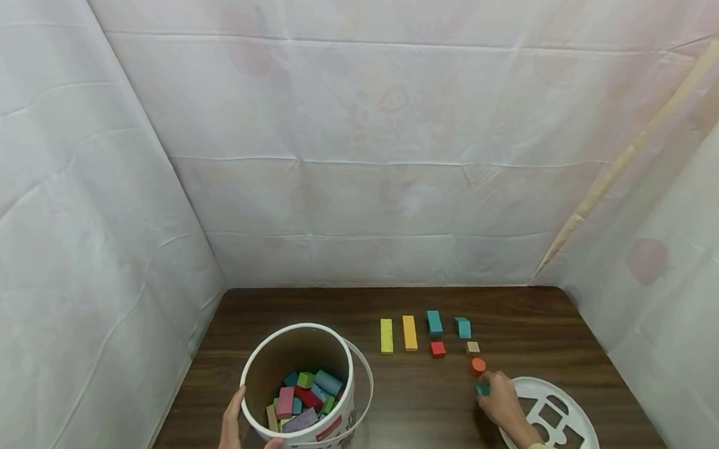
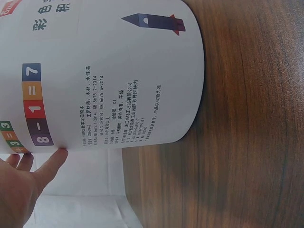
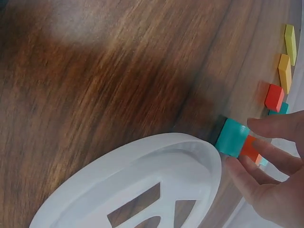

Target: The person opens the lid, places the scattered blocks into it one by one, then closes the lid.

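Observation:
A white bucket [image 1: 344,427] of coloured wooden blocks stands at the left of the table. My left hand [image 1: 239,438] rests against its near left side, thumb and fingers spread along the rim and outer wall; the left wrist view shows fingertips [image 2: 58,156] touching the printed wall. At the right, my right hand [image 1: 502,399] pinches a teal block [image 3: 232,137] between thumb and fingers, low at the tabletop. Right beside that block is a red-orange round block [image 1: 478,366]. A white lid with shaped cutouts [image 1: 536,384] lies by the right wrist.
Behind the right hand, blocks lie in loose rows: yellow-green [image 1: 387,337], orange [image 1: 409,333], teal [image 1: 434,323], smaller teal [image 1: 463,328], red [image 1: 438,349] and a small tan one [image 1: 472,347]. The bucket's handle [image 1: 371,384] hangs on its right side. White sheets [image 1: 358,204] surround the table.

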Available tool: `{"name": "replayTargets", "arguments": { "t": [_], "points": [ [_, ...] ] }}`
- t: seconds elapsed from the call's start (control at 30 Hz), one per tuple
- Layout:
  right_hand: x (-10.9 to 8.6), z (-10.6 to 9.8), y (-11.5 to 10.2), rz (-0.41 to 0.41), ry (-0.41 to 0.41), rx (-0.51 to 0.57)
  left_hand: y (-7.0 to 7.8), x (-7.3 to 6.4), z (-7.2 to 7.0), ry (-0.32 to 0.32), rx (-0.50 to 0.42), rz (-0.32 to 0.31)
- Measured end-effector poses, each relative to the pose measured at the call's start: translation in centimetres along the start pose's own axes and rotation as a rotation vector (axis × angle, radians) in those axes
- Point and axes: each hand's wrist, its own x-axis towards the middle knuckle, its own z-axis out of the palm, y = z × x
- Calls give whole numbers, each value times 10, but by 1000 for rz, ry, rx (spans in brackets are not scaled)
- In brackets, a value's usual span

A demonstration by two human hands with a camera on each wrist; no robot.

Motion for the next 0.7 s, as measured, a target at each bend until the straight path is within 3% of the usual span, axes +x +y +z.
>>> {"name": "replayTargets", "arguments": {
  "t": [0.4,0.53,0.7],
  "points": [
    [-2,4,2,-48,24,-18,-14,0,5,30,29,87],
    [-1,5,1,-36,6,-18,-4,0,1,5,-13,37],
    [-3,7,0,-13,7,-15,-5,1,1,-22,-20,-24]
  ]
}}
